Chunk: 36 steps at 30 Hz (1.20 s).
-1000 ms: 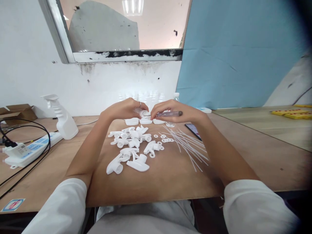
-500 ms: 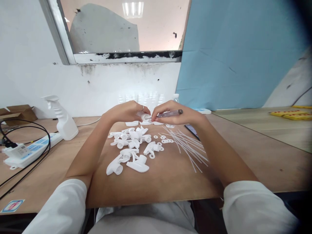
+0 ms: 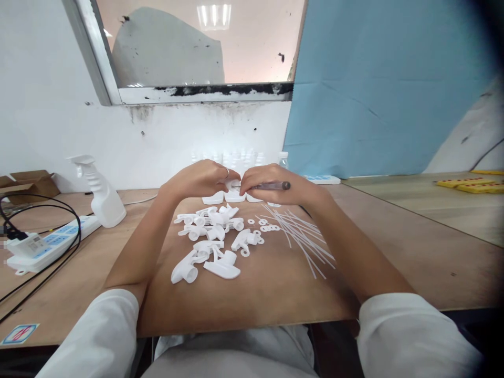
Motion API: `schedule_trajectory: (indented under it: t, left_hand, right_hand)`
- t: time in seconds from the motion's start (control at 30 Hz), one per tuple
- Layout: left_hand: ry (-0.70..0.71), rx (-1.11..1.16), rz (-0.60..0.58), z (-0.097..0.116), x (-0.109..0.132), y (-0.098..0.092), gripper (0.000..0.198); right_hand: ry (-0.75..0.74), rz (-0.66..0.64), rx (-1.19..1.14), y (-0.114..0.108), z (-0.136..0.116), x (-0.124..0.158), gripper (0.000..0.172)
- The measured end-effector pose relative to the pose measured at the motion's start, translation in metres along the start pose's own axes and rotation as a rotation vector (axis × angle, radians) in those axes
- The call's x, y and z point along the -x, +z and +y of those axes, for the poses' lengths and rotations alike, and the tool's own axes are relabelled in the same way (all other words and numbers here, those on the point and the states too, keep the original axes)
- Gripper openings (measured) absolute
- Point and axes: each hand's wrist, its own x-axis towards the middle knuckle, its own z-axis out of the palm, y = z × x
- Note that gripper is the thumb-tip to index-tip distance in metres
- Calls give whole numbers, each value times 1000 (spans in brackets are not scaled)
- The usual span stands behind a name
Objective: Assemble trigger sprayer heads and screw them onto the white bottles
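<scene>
My left hand (image 3: 200, 178) is closed round a small white plastic sprayer part (image 3: 232, 184), held above the far side of the wooden table (image 3: 275, 283). My right hand (image 3: 275, 185) meets it, fingers pinched on a clear pen-like tool (image 3: 271, 186) whose tip points at the part. Below the hands lies a heap of white trigger-sprayer pieces (image 3: 208, 236), some small white rings (image 3: 265, 227) and a fan of thin white tubes (image 3: 303, 236).
A white spray bottle (image 3: 100, 191) stands at the left beside a power strip (image 3: 47, 244) with black cables. A cardboard box (image 3: 27, 181) sits far left. White caps (image 3: 214, 199) line up behind the hands. A blue sheet (image 3: 386, 89) covers the right wall; yellow items (image 3: 472, 184) lie far right.
The hands have stayed close together, shifting slightly; the pen-like tool has tilted and its tip has moved in toward the white part.
</scene>
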Motion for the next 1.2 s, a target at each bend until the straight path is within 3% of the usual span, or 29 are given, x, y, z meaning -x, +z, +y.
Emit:
schedule_trajectory:
  t: [0.2, 0.37, 0.53, 1.0, 1.2]
  left_hand:
    - [62, -72, 8, 3, -1, 4, 28]
    - [30, -95, 101, -3, 5, -2, 28]
    - [-24, 29, 192, -17, 15, -9, 30]
    - [-45, 243, 249, -22, 16, -8, 35]
    - [-69, 266, 291, -24, 15, -5, 38]
  right_hand:
    - [-74, -61, 129, -1, -2, -1, 25]
    - [-123, 60, 215, 7, 4, -2, 24]
    - [-135, 182, 2, 9, 10, -2, 21]
    - [-84, 271, -320, 3, 9, 1, 14]
    - [-154, 284, -128, 5, 8, -1, 16]
